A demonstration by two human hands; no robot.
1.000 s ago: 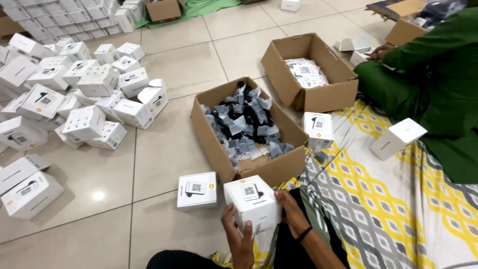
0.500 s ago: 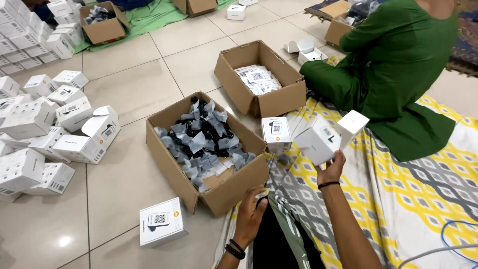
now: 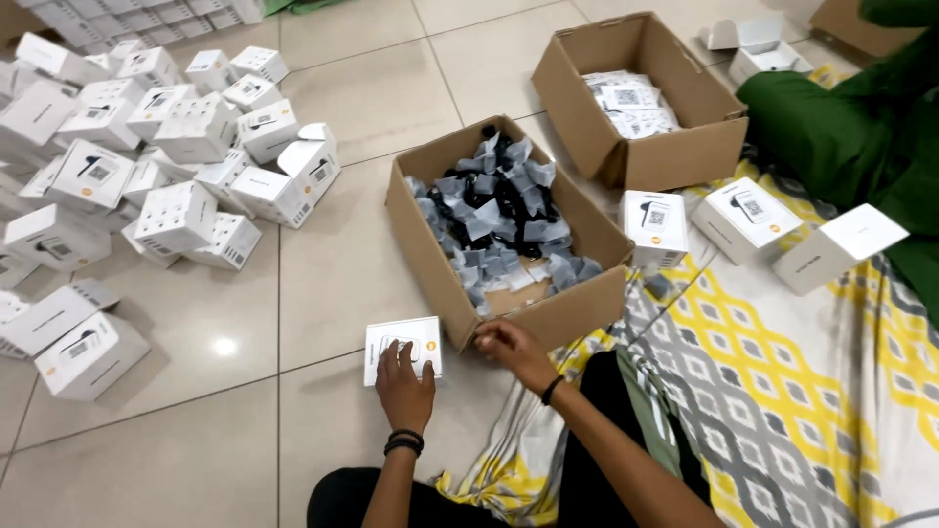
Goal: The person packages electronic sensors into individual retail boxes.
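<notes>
White card makes up the small flat box [image 3: 403, 349] lying on the tiled floor [image 3: 323, 284], just in front of the nearer carton. It looks light and stiff-walled, likely easy to dent at the corners, so the short edges seem the best place to take hold. The left hand [image 3: 404, 384] rests on its near edge, fingers [image 3: 395, 354] spread narrowly over the top, touching rather than gripping. The right hand [image 3: 511, 346] sits at the front wall of the open brown carton [image 3: 548, 315], fingers curled loosely; whether they pinch anything I cannot tell.

That carton is heaped with small grey and black packets [image 3: 494, 220], soft-looking and loose. A second brown carton [image 3: 675, 156] behind it holds a shallow layer of pale flat packets [image 3: 626, 103]. Three more white boxes [image 3: 743, 220] stand on the yellow-and-grey patterned mat [image 3: 782, 391], near a person in green [image 3: 841, 127]. A large pile of white boxes [image 3: 147, 166] spreads over the floor to the left, well apart.
</notes>
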